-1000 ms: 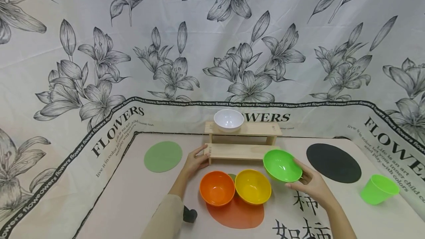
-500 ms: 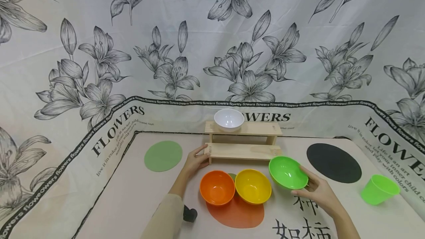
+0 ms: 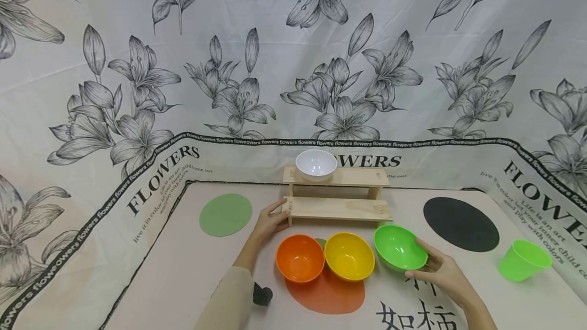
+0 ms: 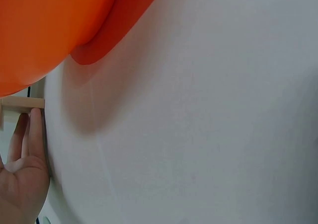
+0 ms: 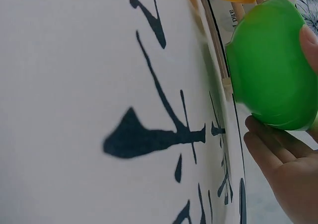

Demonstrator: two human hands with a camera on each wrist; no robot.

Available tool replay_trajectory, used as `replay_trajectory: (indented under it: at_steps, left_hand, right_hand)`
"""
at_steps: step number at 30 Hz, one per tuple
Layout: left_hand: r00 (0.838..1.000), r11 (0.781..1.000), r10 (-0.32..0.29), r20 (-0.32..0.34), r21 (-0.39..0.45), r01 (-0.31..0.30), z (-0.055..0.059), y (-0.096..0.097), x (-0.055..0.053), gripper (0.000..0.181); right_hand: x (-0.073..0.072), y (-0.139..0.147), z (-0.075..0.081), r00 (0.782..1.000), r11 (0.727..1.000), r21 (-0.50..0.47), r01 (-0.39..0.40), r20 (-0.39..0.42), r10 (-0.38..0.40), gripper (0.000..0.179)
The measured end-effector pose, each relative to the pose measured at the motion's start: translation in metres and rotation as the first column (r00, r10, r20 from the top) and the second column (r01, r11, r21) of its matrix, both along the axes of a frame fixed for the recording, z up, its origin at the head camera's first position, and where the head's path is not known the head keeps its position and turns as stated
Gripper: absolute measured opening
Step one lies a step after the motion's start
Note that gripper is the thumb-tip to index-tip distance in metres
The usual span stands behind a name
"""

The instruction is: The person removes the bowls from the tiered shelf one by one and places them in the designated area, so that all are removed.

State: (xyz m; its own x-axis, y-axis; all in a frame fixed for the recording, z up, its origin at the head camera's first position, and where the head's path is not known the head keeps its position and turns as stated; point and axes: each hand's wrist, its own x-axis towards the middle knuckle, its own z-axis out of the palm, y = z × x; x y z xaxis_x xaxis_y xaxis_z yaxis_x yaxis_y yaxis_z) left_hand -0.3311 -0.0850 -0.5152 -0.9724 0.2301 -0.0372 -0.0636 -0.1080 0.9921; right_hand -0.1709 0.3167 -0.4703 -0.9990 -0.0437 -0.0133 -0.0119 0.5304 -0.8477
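In the head view, my right hand grips the right side of a green bowl. Its thumb lies at the rim and its fingers reach along the outer wall in the right wrist view. The bowl is slightly tilted, close over the table beside a yellow bowl. An orange bowl sits to the left of the yellow one. My left hand touches the left end of a two-step wooden shelf, with fairly straight fingers against the wood in the left wrist view.
A white bowl stands on the upper step. A green cup is at the far right, near a black round mat. A green mat lies left, an orange mat in front. A dark object lies by the left sleeve.
My right hand has brought the green bowl from in front of the lower step's right end toward me, slightly right and down, beside the yellow bowl. My left hand has stayed at the shelf.
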Motion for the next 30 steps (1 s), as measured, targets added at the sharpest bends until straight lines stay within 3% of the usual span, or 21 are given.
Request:
replay_trajectory:
  at_steps: [9,18,25,30]
  left_hand:
    - [1.0,1.0,-0.012,-0.001,-0.001,0.012,-0.001,-0.001,-0.001,0.056]
    - [1.0,1.0,-0.029,-0.004,0.01,0.029,0.02,-0.002,0.014,0.055]
    - [1.0,1.0,-0.008,0.004,0.001,0.008,0.001,-0.001,0.001,0.056]
    - [1.0,1.0,-0.004,0.005,0.0,0.004,0.001,-0.001,0.001,0.056]
  right_hand:
    - [0.001,0.003,-0.01,0.999,1.0,-0.006,-0.012,0.039,0.012,0.091]
    - [0.001,0.003,-0.011,0.998,0.999,-0.044,-0.032,0.049,0.034,0.091]
    - [0.001,0.005,-0.012,0.996,0.992,-0.103,-0.072,0.043,0.076,0.09]
    - [0.0,0.006,-0.013,0.994,0.989,-0.115,-0.095,0.04,0.1,0.091]
